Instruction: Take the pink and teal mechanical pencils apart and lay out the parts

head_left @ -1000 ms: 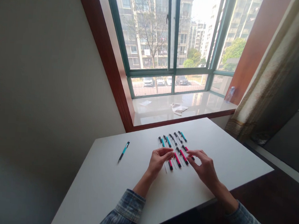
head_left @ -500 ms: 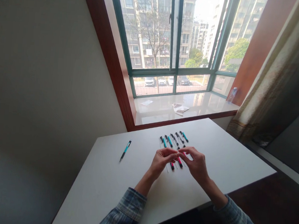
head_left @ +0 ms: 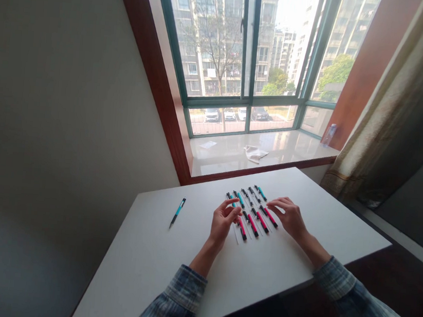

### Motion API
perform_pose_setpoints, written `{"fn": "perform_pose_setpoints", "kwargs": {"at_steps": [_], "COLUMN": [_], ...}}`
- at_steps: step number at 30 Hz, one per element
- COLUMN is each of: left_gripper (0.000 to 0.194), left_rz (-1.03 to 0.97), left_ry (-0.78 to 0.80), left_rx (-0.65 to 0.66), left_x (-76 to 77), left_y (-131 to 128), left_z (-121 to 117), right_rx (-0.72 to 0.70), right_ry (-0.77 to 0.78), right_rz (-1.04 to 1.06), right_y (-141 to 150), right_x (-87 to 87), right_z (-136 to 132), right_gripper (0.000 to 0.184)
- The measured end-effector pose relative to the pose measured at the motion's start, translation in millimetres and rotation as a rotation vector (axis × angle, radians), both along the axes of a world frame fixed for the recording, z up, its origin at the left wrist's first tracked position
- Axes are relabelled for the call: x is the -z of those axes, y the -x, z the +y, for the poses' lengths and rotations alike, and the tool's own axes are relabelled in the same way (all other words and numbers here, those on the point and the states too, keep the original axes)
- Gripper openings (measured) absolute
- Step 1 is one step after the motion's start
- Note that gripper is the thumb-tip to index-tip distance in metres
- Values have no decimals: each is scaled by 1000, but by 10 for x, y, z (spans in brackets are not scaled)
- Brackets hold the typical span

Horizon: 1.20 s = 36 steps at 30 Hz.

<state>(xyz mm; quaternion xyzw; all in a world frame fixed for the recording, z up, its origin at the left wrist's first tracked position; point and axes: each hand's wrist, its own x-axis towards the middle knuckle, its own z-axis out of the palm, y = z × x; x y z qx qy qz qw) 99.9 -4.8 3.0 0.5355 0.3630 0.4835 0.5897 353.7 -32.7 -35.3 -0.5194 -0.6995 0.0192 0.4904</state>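
Observation:
My left hand (head_left: 224, 221) is raised over the left end of the pen rows, thumb and index finger apart, with nothing visible between them. My right hand (head_left: 288, 218) hovers at the right side of the rows. Its thumb and fingertips come close together in a pinch; anything between them is too small to make out. Beneath and between the hands lie several pink-and-black pen parts (head_left: 261, 222) in a slanted near row. Behind them is a row of black and teal pen parts (head_left: 262, 194), with thin rods among them. The left hand covers some parts.
A teal-and-black pen (head_left: 177, 213) lies apart on the left of the white table (head_left: 196, 255). Beyond the table's far edge, the window sill (head_left: 218, 164) holds a crumpled cloth (head_left: 256, 154), a paper (head_left: 208, 144) and a clear bottle (head_left: 329, 135). A curtain (head_left: 364, 117) hangs at right.
The hands were together over the pen parts, fingertips meeting. Now they are apart: the right hand has moved right, the left slightly left with its fingers spread, uncovering the pink parts.

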Motion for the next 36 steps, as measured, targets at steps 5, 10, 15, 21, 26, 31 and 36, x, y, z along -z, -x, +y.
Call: {"fn": "perform_pose_setpoints", "kwargs": {"at_steps": [5, 10, 15, 21, 26, 31, 36], "left_gripper": [46, 45, 44, 42, 41, 33, 32], "left_rz": [9, 10, 6, 22, 58, 293, 836], "left_ry": [-3, -4, -3, -4, -33, -268, -686], "left_rx": [-13, -15, -11, -6, -4, -45, -351], "left_x": [26, 27, 25, 11, 32, 64, -46], "left_y": [1, -1, -3, 1, -2, 48, 443], "left_z": [8, 10, 1, -1, 14, 20, 159], "right_rx": [-72, -90, -96, -104, -86, -31, -3], "right_ry": [75, 118, 125, 143, 141, 129, 132], "right_rz": [-68, -86, -94, -86, -70, -39, -24], "right_y": [-68, -49, -58, -52, -42, -50, -55], "right_x": [200, 222, 224, 212, 200, 204, 193], "right_z": [8, 27, 41, 42, 31, 14, -20], "right_gripper": [15, 13, 14, 15, 17, 21, 25]}}
